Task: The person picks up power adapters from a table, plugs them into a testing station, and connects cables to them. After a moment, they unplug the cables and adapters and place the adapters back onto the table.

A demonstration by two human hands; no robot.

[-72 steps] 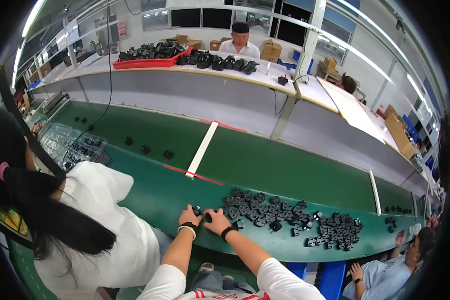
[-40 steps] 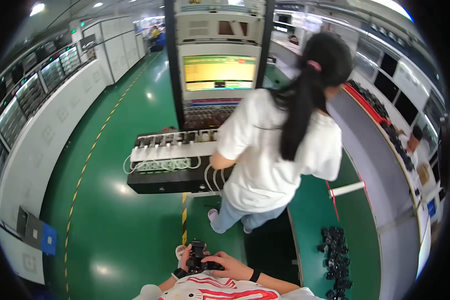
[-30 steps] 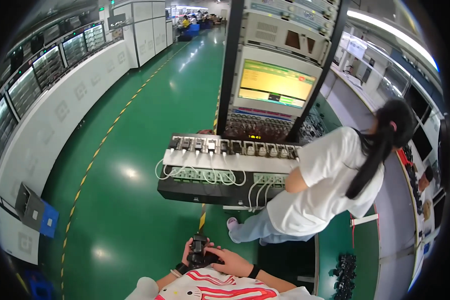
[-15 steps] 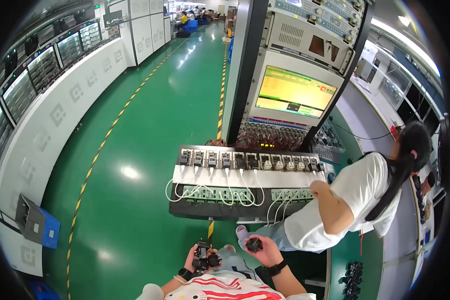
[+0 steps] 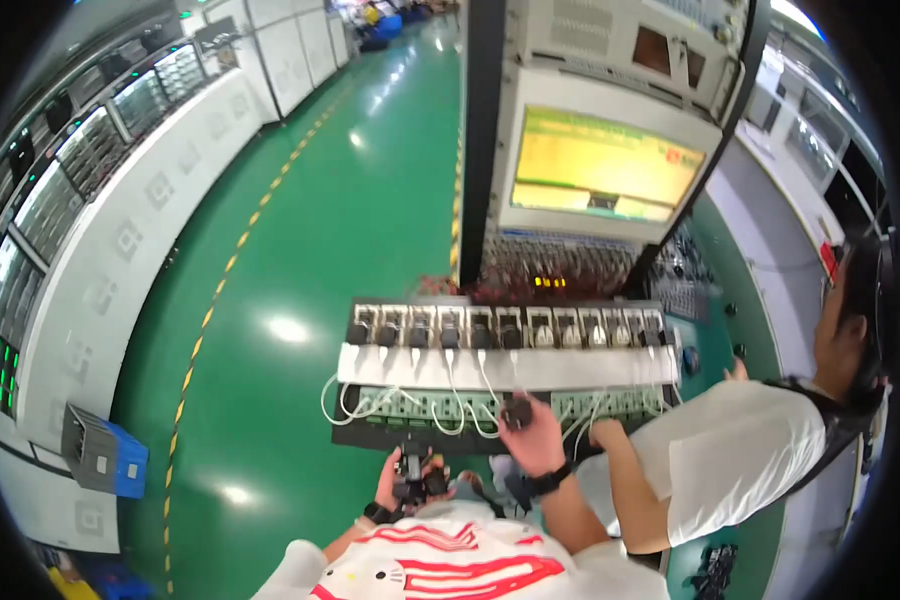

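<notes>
Several black plug adapters [image 5: 411,466] are bunched in my left hand [image 5: 386,486], low in front of me and just short of the rack's bench. My right hand [image 5: 542,446] has its fingers round one black adapter [image 5: 517,411], held over the front of the test fixture [image 5: 610,371]. Along the fixture's back runs a row of sockets. Black adapters [image 5: 450,328] sit in the left ones, and white cables [image 5: 451,372] run from several of them down to a green terminal strip [image 5: 400,404].
Behind the fixture rises a rack with a lit yellow screen [image 5: 610,165]. A co-worker in a white shirt [image 5: 740,470] stands close on my right, one hand near the fixture's front edge. A grey and blue bin [image 5: 110,455] stands at the left; black parts [image 5: 712,572] lie lower right.
My right hand has risen forward with its adapter, from before the fixture to over its front. The co-worker has shifted right and lowered a hand. The view has tilted down.
</notes>
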